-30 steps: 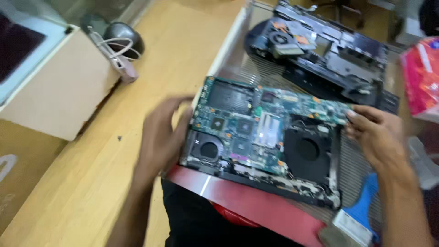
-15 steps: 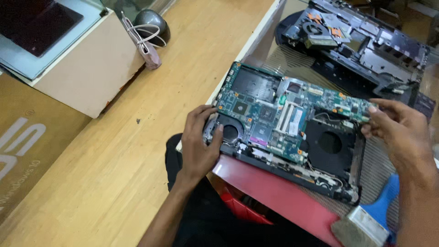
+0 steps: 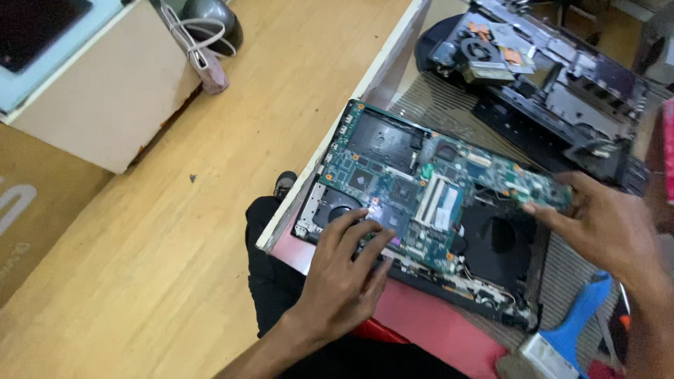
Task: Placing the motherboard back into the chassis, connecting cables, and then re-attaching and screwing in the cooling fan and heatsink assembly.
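Observation:
A green laptop motherboard (image 3: 414, 186) lies tilted over an opened black laptop base (image 3: 491, 242) with a red lid edge, at the table's near corner. My left hand (image 3: 344, 270) rests with spread fingers on the board's near left part, beside a round speaker opening. My right hand (image 3: 607, 224) pinches the board's narrow right end between fingers and thumb, lifting that side slightly off the base.
A second dismantled black laptop chassis (image 3: 554, 77) with a fan lies at the back of the table. A blue-handled brush (image 3: 569, 333) sits at the lower right. On the wooden floor stand a beige box (image 3: 105, 91), a cardboard box (image 3: 28, 210) and a grey mouse (image 3: 210, 17) with cable.
The camera has shifted closer and to the right. My left hand slid from the board's left edge onto its near surface. My right hand keeps hold of the right end.

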